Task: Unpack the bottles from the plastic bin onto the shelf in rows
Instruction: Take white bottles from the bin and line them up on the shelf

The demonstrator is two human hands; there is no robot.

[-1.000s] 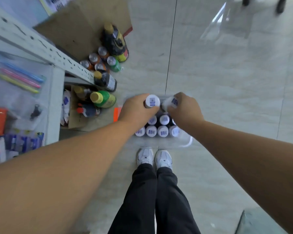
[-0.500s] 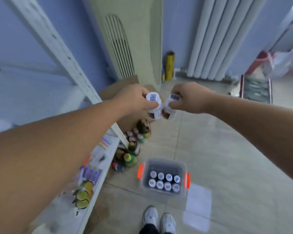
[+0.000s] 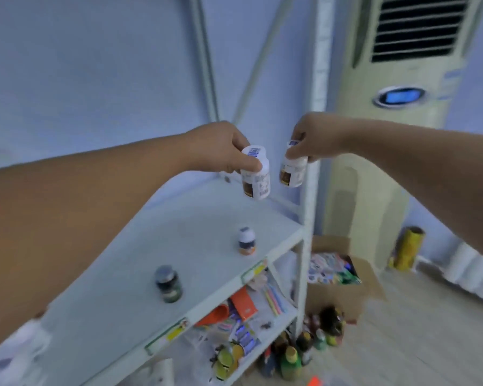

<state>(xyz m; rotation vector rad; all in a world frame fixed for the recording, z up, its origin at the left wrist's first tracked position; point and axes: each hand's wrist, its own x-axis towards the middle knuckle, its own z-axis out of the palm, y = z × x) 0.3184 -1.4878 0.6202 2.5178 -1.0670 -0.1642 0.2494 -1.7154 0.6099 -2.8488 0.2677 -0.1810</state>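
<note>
Both bottles now lifted from floor bin to above the shelf (image 3: 195, 229): left hand (image 3: 221, 150) clamps white bottle (image 3: 255, 174), right hand (image 3: 313, 137) clamps second bottle (image 3: 293, 169); placing next, probably back row.

We now hold the two white bottles up over the white shelf (image 3: 195, 246) instead of above the floor and bin: the left hand (image 3: 221, 147) grips one bottle (image 3: 255, 174), the right hand (image 3: 315, 137) the other (image 3: 292, 169). The bin and our shoes have dropped out of sight below.
</note>
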